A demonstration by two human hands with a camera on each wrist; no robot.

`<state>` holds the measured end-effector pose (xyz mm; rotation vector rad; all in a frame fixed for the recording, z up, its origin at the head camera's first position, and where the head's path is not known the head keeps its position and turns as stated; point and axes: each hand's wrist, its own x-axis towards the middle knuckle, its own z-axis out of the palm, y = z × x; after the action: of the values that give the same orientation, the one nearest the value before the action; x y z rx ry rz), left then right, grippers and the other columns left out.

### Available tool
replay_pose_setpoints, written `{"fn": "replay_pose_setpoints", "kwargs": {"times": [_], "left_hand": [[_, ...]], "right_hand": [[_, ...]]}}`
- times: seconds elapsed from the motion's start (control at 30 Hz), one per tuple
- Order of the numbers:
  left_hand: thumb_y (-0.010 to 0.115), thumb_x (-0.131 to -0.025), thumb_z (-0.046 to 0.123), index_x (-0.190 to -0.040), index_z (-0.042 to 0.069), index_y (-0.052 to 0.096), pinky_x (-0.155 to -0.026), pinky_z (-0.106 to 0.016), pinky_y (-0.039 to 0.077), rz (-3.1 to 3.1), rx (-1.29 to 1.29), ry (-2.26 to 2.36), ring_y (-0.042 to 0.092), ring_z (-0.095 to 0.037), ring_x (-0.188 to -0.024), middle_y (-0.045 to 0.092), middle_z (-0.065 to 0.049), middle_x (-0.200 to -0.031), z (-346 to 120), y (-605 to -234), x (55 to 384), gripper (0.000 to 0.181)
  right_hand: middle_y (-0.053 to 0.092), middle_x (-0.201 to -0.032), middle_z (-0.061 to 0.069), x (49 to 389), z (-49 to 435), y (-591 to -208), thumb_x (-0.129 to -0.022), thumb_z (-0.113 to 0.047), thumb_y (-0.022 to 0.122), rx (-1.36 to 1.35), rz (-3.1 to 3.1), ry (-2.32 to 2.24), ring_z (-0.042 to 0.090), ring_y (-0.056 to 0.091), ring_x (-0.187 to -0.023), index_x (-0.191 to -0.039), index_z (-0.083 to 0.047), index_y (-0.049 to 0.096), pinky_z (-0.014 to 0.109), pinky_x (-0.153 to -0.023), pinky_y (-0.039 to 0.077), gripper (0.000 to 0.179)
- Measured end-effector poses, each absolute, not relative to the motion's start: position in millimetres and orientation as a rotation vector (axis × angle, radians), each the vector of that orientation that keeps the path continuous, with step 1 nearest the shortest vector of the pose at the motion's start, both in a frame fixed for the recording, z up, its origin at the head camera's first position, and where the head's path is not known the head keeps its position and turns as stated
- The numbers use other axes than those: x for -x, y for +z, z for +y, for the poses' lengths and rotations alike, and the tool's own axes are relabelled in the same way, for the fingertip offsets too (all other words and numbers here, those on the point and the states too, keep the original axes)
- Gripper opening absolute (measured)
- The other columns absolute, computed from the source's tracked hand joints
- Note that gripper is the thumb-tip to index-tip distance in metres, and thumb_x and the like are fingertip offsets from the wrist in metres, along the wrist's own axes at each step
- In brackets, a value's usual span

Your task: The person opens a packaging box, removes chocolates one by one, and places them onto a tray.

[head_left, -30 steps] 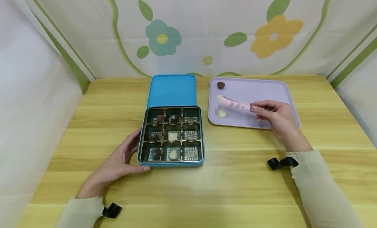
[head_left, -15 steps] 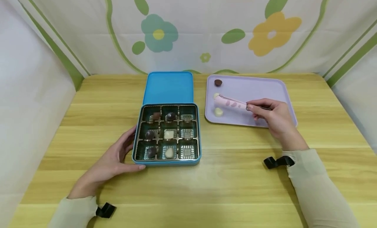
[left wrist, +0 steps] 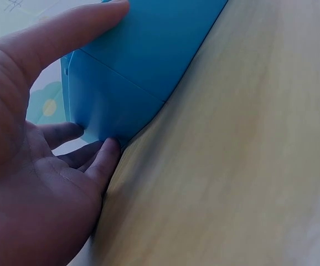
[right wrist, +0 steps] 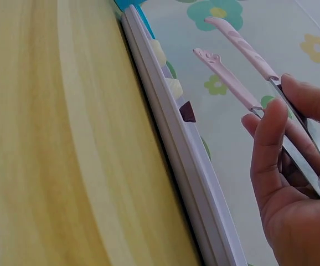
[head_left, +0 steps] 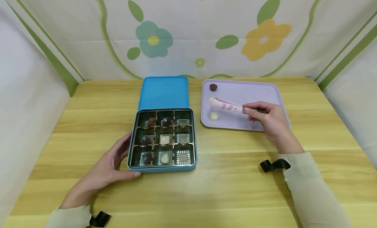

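My right hand (head_left: 266, 118) pinches a pair of tongs (head_left: 225, 105) with pink arms and metal handles. In the right wrist view the arms of the tongs (right wrist: 229, 80) stand apart with nothing between them. From the head, their tips overlap a cream chocolate (head_left: 210, 99) at the left of the lilac tray (head_left: 250, 126); contact cannot be told. A cream heart-shaped chocolate (head_left: 213, 116) lies nearer me, and a brown cup-shaped chocolate (head_left: 213, 87) farther back. My left hand (head_left: 107, 167) rests on the blue tin (head_left: 165, 169), thumb along its front, other fingers (left wrist: 107, 155) touching its left side.
The tin's divided insert holds brown and cream chocolates in its left and middle columns; the right column's compartments (head_left: 183, 156) show bare floors. A blue lid (head_left: 164, 92) lies behind the tin. A flowered curtain (head_left: 182, 35) hangs behind the wooden table (head_left: 229, 185).
The head view has shifted, so the tin, tray and hands all appear farther left. Relative to the tray, the tongs are almost where they were. My left hand stays at the tin's corner.
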<state>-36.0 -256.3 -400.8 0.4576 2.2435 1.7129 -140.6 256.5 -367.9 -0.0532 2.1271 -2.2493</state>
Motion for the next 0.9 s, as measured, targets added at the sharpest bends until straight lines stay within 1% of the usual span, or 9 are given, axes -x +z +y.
{"fn": "replay_pose_setpoints", "kwargs": {"times": [0.23,0.37,0.5,0.57,0.6,0.73,0.83,0.9], "left_hand": [[0.090,-0.080,-0.005,-0.174,0.022,0.015,-0.119,-0.005,0.033,2.248,-0.494,1.702,0.034,0.003,-0.153,0.022,-0.019,-0.178,-255.1,-400.7,39.3,0.123],[0.090,-0.081,-0.005,-0.174,0.023,0.015,-0.118,-0.005,0.033,2.248,-0.479,1.700,0.035,0.002,-0.152,0.024,-0.018,-0.177,-256.4,-400.4,37.9,0.123],[0.089,-0.081,-0.006,-0.174,0.021,0.015,-0.118,-0.005,0.033,2.265,-0.472,1.701,0.036,0.001,-0.151,0.027,-0.021,-0.175,-259.2,-399.0,36.4,0.123],[0.089,-0.081,-0.006,-0.174,0.021,0.015,-0.118,-0.005,0.032,2.274,-0.465,1.702,0.036,0.002,-0.151,0.027,-0.021,-0.174,-260.6,-398.3,35.8,0.122],[0.089,-0.081,-0.006,-0.174,0.021,0.015,-0.118,-0.004,0.032,2.280,-0.465,1.698,0.036,0.002,-0.151,0.027,-0.022,-0.174,-261.2,-398.0,35.5,0.122],[0.089,-0.082,-0.004,-0.174,0.021,0.014,-0.117,-0.004,0.033,2.270,-0.436,1.696,0.036,0.005,-0.149,0.026,-0.022,-0.175,-262.5,-398.8,33.8,0.122],[0.090,-0.081,-0.003,-0.174,0.021,0.014,-0.117,-0.004,0.033,2.259,-0.415,1.695,0.037,0.006,-0.148,0.025,-0.022,-0.175,-261.6,-401.0,33.4,0.123],[0.091,-0.081,-0.002,-0.175,0.022,0.014,-0.117,-0.004,0.034,2.253,-0.412,1.695,0.037,0.006,-0.148,0.025,-0.021,-0.176,-260.2,-402.8,34.3,0.123]], "right_hand": [[0.083,-0.099,0.001,136.7,251.2,-360.3,-0.094,-0.002,0.082,0.094,2.163,-2.243,0.013,0.066,-0.072,-0.111,0.002,0.082,0.023,-0.062,0.061,0.017],[0.081,-0.096,-0.003,131.0,238.0,-349.6,-0.095,-0.007,0.082,0.142,2.320,-2.101,0.014,0.066,-0.070,-0.115,0.000,0.082,0.024,-0.063,0.059,0.021],[0.080,-0.093,-0.007,128.2,213.3,-336.6,-0.095,-0.008,0.082,0.296,2.514,-1.908,0.014,0.068,-0.068,-0.116,0.000,0.081,0.025,-0.060,0.057,0.022],[0.080,-0.095,-0.006,127.8,198.6,-331.2,-0.094,-0.006,0.083,0.408,2.575,-1.847,0.014,0.069,-0.069,-0.115,-0.001,0.082,0.023,-0.056,0.055,0.022],[0.080,-0.097,-0.005,127.6,191.0,-328.8,-0.094,-0.007,0.084,0.462,2.625,-1.798,0.013,0.069,-0.070,-0.114,-0.004,0.083,0.022,-0.056,0.054,0.021],[0.080,-0.100,0.000,129.3,162.9,-322.0,-0.091,-0.011,0.088,0.682,2.766,-1.632,0.010,0.069,-0.082,-0.112,-0.012,0.085,0.016,-0.068,0.056,0.021],[0.080,-0.099,0.003,133.2,145.0,-318.2,-0.090,-0.011,0.089,0.836,2.803,-1.536,0.010,0.068,-0.086,-0.111,-0.013,0.086,0.018,-0.078,0.059,0.021],[0.080,-0.098,0.003,136.2,135.1,-315.8,-0.089,-0.011,0.089,0.914,2.810,-1.474,0.011,0.067,-0.085,-0.110,-0.012,0.086,0.021,-0.078,0.058,0.021]]}}
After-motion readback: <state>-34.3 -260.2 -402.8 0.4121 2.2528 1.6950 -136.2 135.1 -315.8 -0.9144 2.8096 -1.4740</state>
